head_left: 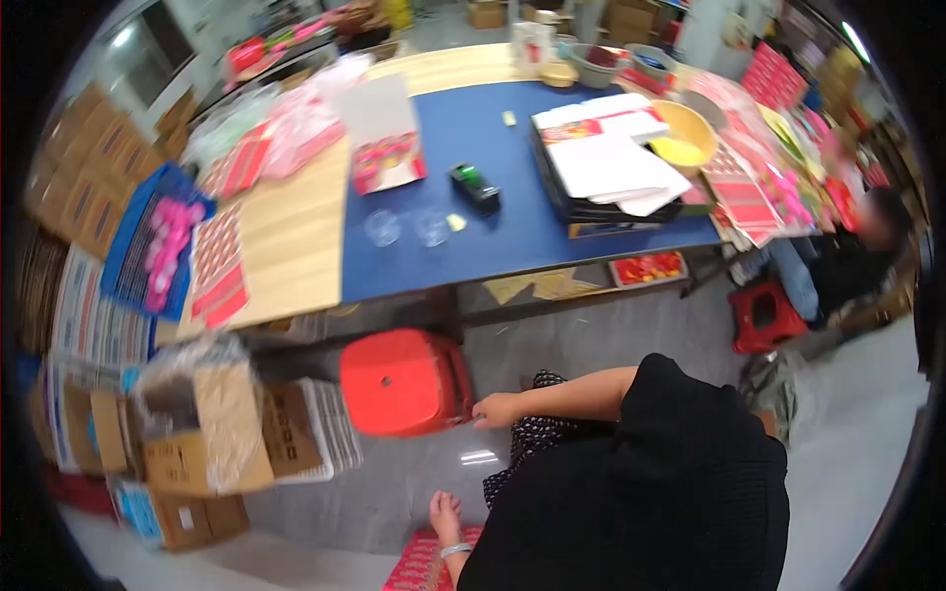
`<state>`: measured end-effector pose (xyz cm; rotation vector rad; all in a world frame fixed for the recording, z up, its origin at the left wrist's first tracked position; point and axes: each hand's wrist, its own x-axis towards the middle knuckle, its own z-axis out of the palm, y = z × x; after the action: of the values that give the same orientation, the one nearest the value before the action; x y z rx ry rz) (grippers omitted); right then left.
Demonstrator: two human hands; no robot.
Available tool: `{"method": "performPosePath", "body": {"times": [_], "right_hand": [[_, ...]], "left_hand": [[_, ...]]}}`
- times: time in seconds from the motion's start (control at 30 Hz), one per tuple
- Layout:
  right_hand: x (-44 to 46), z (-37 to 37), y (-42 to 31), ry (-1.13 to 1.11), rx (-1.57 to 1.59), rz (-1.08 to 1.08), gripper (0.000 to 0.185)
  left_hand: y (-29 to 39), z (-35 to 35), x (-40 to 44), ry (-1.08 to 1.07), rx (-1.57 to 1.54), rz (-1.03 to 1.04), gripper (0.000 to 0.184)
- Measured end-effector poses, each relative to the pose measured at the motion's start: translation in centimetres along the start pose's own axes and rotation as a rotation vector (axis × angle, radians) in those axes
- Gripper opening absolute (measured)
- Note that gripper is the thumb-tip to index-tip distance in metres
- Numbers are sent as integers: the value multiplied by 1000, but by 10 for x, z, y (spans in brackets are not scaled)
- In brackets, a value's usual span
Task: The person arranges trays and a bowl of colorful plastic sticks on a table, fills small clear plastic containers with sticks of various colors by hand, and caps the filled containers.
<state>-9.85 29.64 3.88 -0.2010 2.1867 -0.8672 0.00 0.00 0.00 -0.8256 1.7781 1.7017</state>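
A red plastic stool with a small hole in its seat stands on the floor in front of the table. My right hand reaches across to its right side, fingers closed at the stool's edge. Lower down, my left hand, with a bracelet at the wrist, hangs with loosely bent fingers and nothing visible in it. Just below that hand is a red patterned box, partly hidden by my arm. My black top and patterned skirt fill the lower right.
A blue-topped table carries a black tape dispenser, clear cups, papers and a yellow bowl. Open cardboard boxes lie left of the stool. A blue basket holds pink items. A person sits on another red stool at right.
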Motion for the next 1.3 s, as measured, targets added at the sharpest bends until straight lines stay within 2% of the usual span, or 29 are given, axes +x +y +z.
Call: {"method": "performPosePath", "body": {"times": [0.07,0.1,0.13,0.2,0.27,0.3,0.37,0.4,0.47,0.5,0.57,0.63,0.7,0.73,0.8,0.87,0.9,0.97,1.03,1.07,1.13,1.2,1.3], "right_hand": [[-23,-6,15,55,8,54,40],[-33,-55,47,290,68,-73,37],[-54,-74,62,468,94,-99,33],[-119,-150,106,1069,-37,-56,25],[-186,-221,132,1514,-101,-91,24],[-207,-242,164,1572,2,158,26],[-258,-275,221,1863,-146,356,29],[-275,-289,249,1899,-108,501,33],[-300,-305,292,1810,-24,786,37],[-306,-307,309,1817,-12,811,37],[-308,-314,334,1594,127,887,43],[-303,-331,352,1370,256,918,49],[-302,-349,365,1281,282,905,52],[-301,-356,370,1195,305,896,55],[-297,-371,376,1024,342,879,61],[-289,-388,377,962,310,878,63],[-286,-395,374,903,280,884,64],[-287,-414,362,787,208,898,67],[-314,-424,295,882,719,821,65],[-308,-423,305,877,708,819,65],[-301,-416,346,774,1388,197,61],[-285,-416,361,681,1614,272,57],[-266,-421,373,533,1494,422,53]], "left_hand": [[21,18,19,-152,146,33,42],[72,61,24,-118,284,135,41],[87,83,22,-147,360,158,41],[124,178,32,-268,350,260,38],[175,256,21,-433,325,358,38],[196,296,16,-507,351,399,38],[229,364,15,-693,576,520,39],[243,394,9,-771,538,517,39],[266,448,1,-862,569,569,42],[273,472,7,-860,622,640,43],[286,517,23,-857,715,760,49],[301,557,39,-786,795,834,51],[312,593,51,-692,849,982,52],[313,609,64,-683,853,977,52],[312,639,91,-446,899,1172,53],[322,656,89,-717,825,799,57],[312,664,93,-710,855,783,65],[288,668,84,-431,969,1010,72],[286,661,77,-460,929,1013,76],[285,659,76,-453,921,1009,76],[286,659,74,-478,951,1073,76],[291,659,70,-508,979,1034,75],[294,658,67,-519,1003,1009,75]]}}
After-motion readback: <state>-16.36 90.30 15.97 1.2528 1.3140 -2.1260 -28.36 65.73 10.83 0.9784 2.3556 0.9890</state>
